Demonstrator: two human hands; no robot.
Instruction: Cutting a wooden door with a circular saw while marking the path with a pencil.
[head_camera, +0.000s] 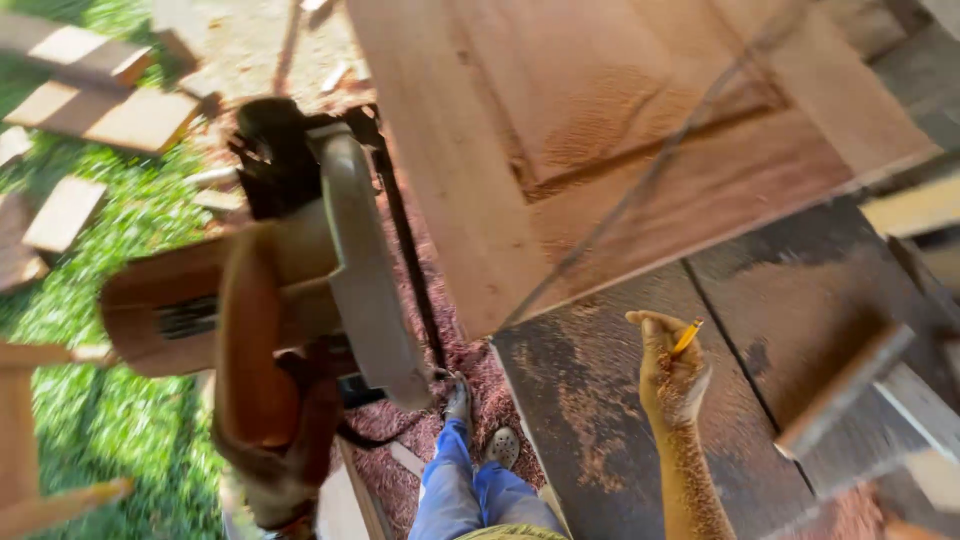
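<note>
A view straight down from a person's head over an outdoor woodworking spot, blurred by motion.

The left hand (265, 400) grips the handle of a circular saw (290, 270), its fingers wrapped tight around the orange-brown grip. The saw hangs in the air to the left of the bench, above grass and red sawdust, clear of the wood. Its grey blade guard (370, 270) faces the bench side, and a dark cord trails down beneath it.

The right hand (672, 375), dusted with sawdust, is raised over the dark bench (600, 420) near its front left part. Its fingers are closed around a yellow pencil (687, 336), which sticks up and to the right from the fist.

A wide reddish wooden board (560, 120) lies across the far end of the bench, its near left corner overhanging the bench's left edge. Sawdust covers the board and streaks the bench top. A thin line runs diagonally over both.

Below, between saw and bench, are the person's blue trousers (470, 490) and grey shoes (480, 420), standing on red sawdust (430, 330). Offcuts of pale wood (100, 100) lie scattered on the grass (130, 420) at the far left.
</note>
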